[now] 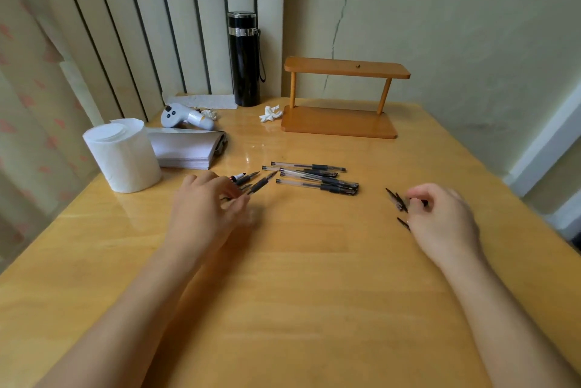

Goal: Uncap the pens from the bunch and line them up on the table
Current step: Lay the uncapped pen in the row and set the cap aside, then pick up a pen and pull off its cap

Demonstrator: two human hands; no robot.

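A bunch of capped clear pens (314, 178) with black grips lies in the middle of the wooden table (298, 293). To its left lie several uncapped pens (251, 181), tips pointing up and right. My left hand (204, 211) rests over their rear ends, fingers curled around one uncapped pen (262, 184). On the right, my right hand (440, 218) is closed on a black cap (396, 199), with another black cap (403, 223) lying beside the hand.
A toilet paper roll (122, 155) and a stack of white paper (185, 148) sit at the left. Behind are a white controller (185, 117), a black flask (243, 59), a crumpled tissue (270, 113) and a small wooden shelf (342, 95).
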